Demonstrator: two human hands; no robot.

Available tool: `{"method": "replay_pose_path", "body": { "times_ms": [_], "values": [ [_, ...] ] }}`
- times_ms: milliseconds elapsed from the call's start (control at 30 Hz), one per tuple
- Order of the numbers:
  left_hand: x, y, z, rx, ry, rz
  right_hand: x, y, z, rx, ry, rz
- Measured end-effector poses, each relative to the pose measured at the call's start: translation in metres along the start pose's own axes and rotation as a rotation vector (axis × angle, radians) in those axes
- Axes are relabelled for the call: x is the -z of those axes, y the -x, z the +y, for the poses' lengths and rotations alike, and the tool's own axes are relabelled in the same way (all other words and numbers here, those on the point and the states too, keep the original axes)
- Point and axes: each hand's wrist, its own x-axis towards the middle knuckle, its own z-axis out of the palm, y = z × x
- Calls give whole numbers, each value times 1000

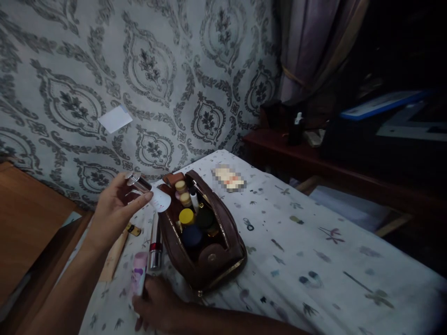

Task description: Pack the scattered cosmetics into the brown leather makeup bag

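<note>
My left hand (120, 204) grips a white tube with a shiny silver cap (161, 200), held just above the left rim of an open brown bag (223, 232). Inside the bag are a yellow-lidded jar (186, 217), a dark blue lid (191, 236) and several other small containers. Near the table's front left, my right hand (157, 300) has its fingers around the lower end of a pink and white tube (138, 274). A silver cylinder with a red band (155, 246) lies between that tube and the bag.
A small yellow and black item (133, 229) and a tan flat piece (114, 258) lie at the left. Behind the bag is a blurred cream object (229, 178). A patterned wall stands behind, and a dark red shelf (272, 149) is at the right.
</note>
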Motion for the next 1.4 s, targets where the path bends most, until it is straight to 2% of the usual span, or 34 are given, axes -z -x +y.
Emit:
{"method": "replay_pose_path", "body": {
  "times_ms": [167,467,800,1000,1133,1233,1400],
  "values": [
    [-2,-6,1,-71,-48,-8,1,3,-4,-31,28,-4],
    [1,-20,-14,-142,-64,-50,-4,-6,7,-17,-58,25],
    [-4,-30,-24,-162,49,-99,-5,-7,17,-14,-94,45],
    [12,-25,-18,-180,34,-51,-6,-20,39,-2,-94,66],
    [26,-21,-23,-156,28,5,-8,-27,51,19,-135,92],
    [33,-21,-28,-149,24,28,-7,-28,51,15,-246,100],
    [36,-24,-29,-109,109,34,2,-23,37,21,-360,46]
  ]
}}
